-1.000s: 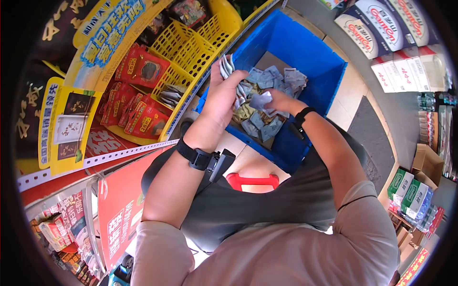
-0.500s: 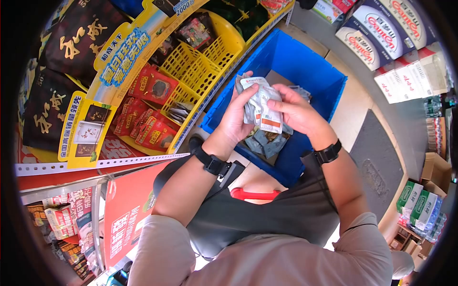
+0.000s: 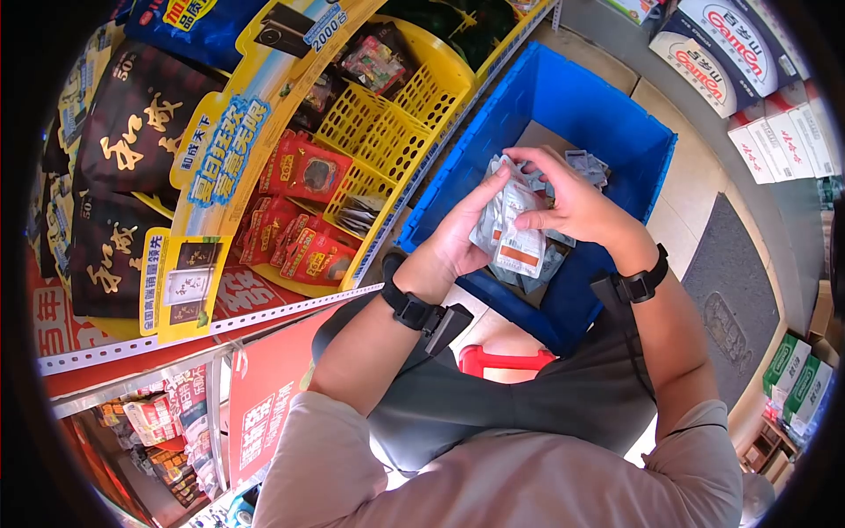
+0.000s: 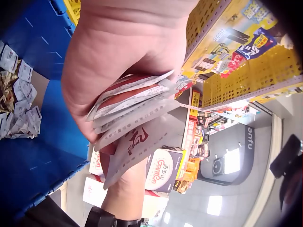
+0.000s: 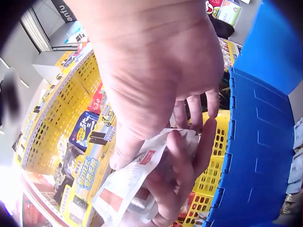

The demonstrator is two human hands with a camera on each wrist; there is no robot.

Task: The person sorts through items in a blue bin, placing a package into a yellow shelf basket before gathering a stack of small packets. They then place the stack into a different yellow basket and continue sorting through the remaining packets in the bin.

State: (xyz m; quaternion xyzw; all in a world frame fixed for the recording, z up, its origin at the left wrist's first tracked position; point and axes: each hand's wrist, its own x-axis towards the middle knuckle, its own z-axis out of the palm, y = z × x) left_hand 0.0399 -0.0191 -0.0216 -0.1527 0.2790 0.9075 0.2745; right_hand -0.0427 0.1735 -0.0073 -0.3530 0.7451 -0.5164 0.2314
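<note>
My left hand (image 3: 466, 227) grips a fanned stack of small flat white foil packets (image 3: 521, 246) above the blue crate (image 3: 634, 167). The front packet carries an orange-brown band near its lower end. Around the stack's other side curls my right hand (image 3: 576, 207), its thumb on the front face and its fingers at the upper edge. In the left wrist view several packet edges (image 4: 135, 142) spread out below the palm. More loose packets (image 4: 21, 94) lie inside the crate, partly hidden under the hands in the head view.
Left of the crate stands a shelf with yellow perforated baskets (image 3: 374, 132) and red packs (image 3: 304, 167). Drink cartons (image 3: 700, 66) stand at the far right. A red handle-like bar (image 3: 506, 361) lies between the person's knees, and a grey mat (image 3: 726, 290) is on the floor.
The right hand has come up out of the crate to the left hand, bringing a packet to the stack. Its fingers have since moved to the stack's upper edge. The head view has shifted left.
</note>
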